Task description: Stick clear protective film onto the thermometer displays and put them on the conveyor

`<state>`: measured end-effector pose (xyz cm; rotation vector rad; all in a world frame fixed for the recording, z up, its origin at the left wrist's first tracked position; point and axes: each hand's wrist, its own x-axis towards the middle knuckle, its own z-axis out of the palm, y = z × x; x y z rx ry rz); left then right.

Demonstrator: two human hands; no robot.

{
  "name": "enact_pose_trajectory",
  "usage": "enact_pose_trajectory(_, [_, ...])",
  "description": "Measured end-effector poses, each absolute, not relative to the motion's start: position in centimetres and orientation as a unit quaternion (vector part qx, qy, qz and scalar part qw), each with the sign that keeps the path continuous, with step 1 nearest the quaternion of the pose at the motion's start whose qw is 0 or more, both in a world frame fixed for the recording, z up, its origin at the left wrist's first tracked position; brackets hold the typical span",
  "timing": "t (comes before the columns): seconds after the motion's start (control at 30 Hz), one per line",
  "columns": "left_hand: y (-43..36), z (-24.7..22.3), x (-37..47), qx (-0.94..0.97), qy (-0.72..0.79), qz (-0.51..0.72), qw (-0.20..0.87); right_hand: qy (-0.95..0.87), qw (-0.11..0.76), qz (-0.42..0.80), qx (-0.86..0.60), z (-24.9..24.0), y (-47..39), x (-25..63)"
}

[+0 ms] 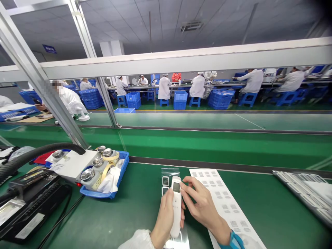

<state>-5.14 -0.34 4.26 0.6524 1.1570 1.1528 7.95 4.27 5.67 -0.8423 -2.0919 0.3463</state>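
Observation:
A slim white handheld device with a small grey screen near its top stands nearly upright over the table. My left hand is wrapped round its body, thumb along the near-left side. Close against the screen's right edge are the bent fingertips of my right hand, drawn together; whatever they pinch is too small to make out. Behind the device and partly covered by it lies a clear plastic sheet with white-framed dark windows. A white sheet of printed labels runs beneath my right forearm.
At left, a blue tray holds metal-topped bottles, tape rolls and white tissue, beside a black machine with a thick hose. Framed sheets lie at right. Beyond a metal frame, people in white coats sit near blue crates.

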Motion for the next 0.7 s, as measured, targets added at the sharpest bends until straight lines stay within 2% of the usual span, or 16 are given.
enact_pose_trajectory(0.17, [-0.1,4.7,-5.3,0.297,0.516,0.484,0.642,-0.792,0.446,0.238,-0.341,6.8,5.0,8.7])
enact_pose_trajectory(0.3, [-0.1,4.9,-5.3,0.317,0.524,0.488,0.622,-0.714,0.512,0.257,-0.403,8.5,5.5,11.6])
enact_pose_trajectory(0.37, [-0.2,4.9,-5.4,0.325,0.523,0.488,0.618,-0.675,0.517,0.271,-0.451,9.1,5.6,14.3])
enact_pose_trajectory(0.57, [-0.3,4.7,-4.8,0.353,0.537,0.475,0.601,-0.629,0.400,0.305,-0.592,6.5,3.6,24.1])
enact_pose_trajectory(0.7, [-0.3,4.2,-3.1,0.392,0.523,0.466,0.596,-0.594,0.371,0.305,-0.645,3.0,0.3,27.0])
